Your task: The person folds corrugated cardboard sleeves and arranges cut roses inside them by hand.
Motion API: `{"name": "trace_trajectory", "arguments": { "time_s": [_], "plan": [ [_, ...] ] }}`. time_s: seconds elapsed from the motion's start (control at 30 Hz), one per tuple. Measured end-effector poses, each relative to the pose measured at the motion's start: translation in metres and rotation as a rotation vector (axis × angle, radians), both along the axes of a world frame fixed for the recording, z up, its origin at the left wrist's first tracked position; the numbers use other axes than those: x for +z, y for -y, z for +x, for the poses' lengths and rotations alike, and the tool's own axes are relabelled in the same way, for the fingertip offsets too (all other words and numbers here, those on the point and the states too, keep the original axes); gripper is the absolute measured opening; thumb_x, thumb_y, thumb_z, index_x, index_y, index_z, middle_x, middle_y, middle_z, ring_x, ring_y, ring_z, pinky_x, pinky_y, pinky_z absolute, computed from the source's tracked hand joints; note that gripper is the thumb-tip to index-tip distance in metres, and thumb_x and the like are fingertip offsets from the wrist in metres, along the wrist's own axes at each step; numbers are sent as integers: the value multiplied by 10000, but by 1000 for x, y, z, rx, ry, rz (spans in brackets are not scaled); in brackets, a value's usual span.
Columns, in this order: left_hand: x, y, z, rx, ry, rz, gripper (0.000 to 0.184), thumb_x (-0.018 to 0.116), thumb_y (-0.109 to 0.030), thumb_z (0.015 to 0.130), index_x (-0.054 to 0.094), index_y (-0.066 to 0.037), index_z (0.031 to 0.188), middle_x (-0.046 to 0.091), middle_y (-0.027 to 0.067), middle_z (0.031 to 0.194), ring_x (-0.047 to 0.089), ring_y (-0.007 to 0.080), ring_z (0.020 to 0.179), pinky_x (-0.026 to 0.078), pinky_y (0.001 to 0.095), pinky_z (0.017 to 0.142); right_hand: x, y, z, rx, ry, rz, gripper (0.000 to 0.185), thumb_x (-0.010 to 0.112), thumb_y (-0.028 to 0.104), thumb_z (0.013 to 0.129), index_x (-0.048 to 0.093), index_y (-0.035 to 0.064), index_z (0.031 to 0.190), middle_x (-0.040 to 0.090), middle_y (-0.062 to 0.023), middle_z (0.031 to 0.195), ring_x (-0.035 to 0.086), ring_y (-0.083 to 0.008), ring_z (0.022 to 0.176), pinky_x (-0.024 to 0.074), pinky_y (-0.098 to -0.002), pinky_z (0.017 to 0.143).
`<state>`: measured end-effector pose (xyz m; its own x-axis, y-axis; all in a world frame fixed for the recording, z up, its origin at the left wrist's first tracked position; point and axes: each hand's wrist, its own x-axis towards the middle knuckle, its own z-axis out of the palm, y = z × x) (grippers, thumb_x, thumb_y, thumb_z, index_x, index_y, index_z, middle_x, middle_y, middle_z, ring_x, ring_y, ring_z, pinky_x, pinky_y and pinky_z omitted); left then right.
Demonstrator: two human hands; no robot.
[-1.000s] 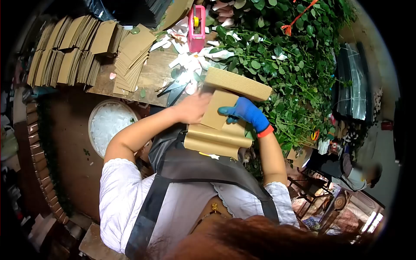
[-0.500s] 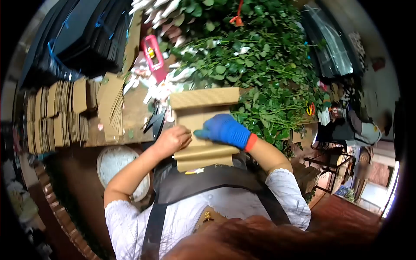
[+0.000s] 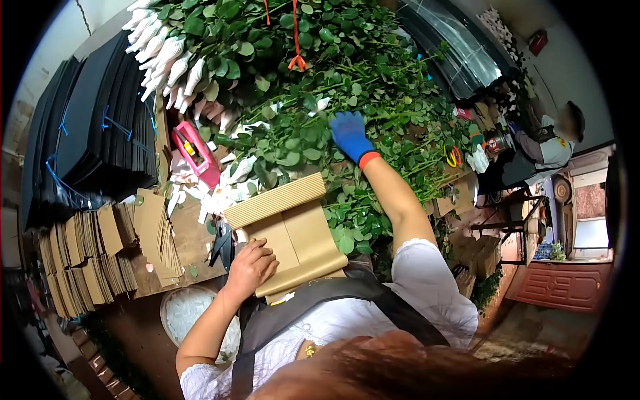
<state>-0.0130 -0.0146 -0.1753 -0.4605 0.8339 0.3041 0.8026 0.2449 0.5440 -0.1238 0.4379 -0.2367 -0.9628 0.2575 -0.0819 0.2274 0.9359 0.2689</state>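
Observation:
A sheet of brown corrugated cardboard (image 3: 310, 237) lies at the table's front edge against my apron, its far end folded up into a ribbed strip and its near end curled. My bare left hand (image 3: 250, 268) is at its left side, fingers bent over the edge. My right hand (image 3: 351, 132), in a blue knitted glove with an orange cuff, is stretched out over the leafy stems (image 3: 393, 143), its fingers apart with nothing visible in them. Wrapped white flower heads (image 3: 160, 57) stick out at the pile's left end.
A pink tool (image 3: 195, 155) lies among white scraps, near black scissors (image 3: 221, 248). Cardboard pieces (image 3: 90, 250) stand stacked at left, below black sheets (image 3: 100, 133). A white tub (image 3: 193, 317) sits below the table edge. At far right is another person (image 3: 555, 150).
My right hand has left the cardboard and moved forward onto the leafy stems. My left hand stays at the cardboard's left side. The view has turned, and the cardboard appears tilted.

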Motion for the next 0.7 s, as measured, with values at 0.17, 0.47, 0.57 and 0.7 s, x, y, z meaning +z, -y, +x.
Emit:
{"name": "trace_trajectory", "arguments": {
  "time_s": [0.17, 0.47, 0.57, 0.7],
  "plan": [
    [-1, -1, 2, 27, 20, -16, 146, 810, -98, 774, 741, -51, 894, 694, 78, 982, 656, 311, 1122, 515, 485, 1019, 116, 15, 24, 172, -746, -226, 295, 703, 271, 834, 679, 142, 1099, 588, -115, 1326, 557, -325, 1207, 411, -476, 1031],
    [-7, 4, 3, 25, 23, -32, 125, 792, -100, 804, 741, -56, 910, 696, 86, 1015, 651, 312, 1158, 477, 505, 1064, 162, 27, 115, 289, -1021, -423, 309, 593, 4, 821, 635, 76, 1118, 661, -181, 984, 645, -370, 876, 541, -436, 834],
    [-2, 9, 0, 11, 152, -16, 338, 821, -149, 787, 711, -57, 1093, 705, 95, 1067, 642, 322, 1177, 463, 483, 1078, 185, 50, 154, 442, -834, -399, 434, 603, -26, 804, 647, 153, 1197, 662, -160, 965, 652, -343, 849, 547, -429, 793],
    [-3, 17, 0, 113, 586, 34, 830, 862, -241, 752, 407, -64, 1424, 708, 137, 1159, 601, 347, 1250, 396, 436, 1138, 180, 55, 213, 464, -247, -494, 560, 606, -14, 805, 640, 281, 1280, 679, -117, 962, 671, -314, 812, 560, -426, 728]
  ]
}}
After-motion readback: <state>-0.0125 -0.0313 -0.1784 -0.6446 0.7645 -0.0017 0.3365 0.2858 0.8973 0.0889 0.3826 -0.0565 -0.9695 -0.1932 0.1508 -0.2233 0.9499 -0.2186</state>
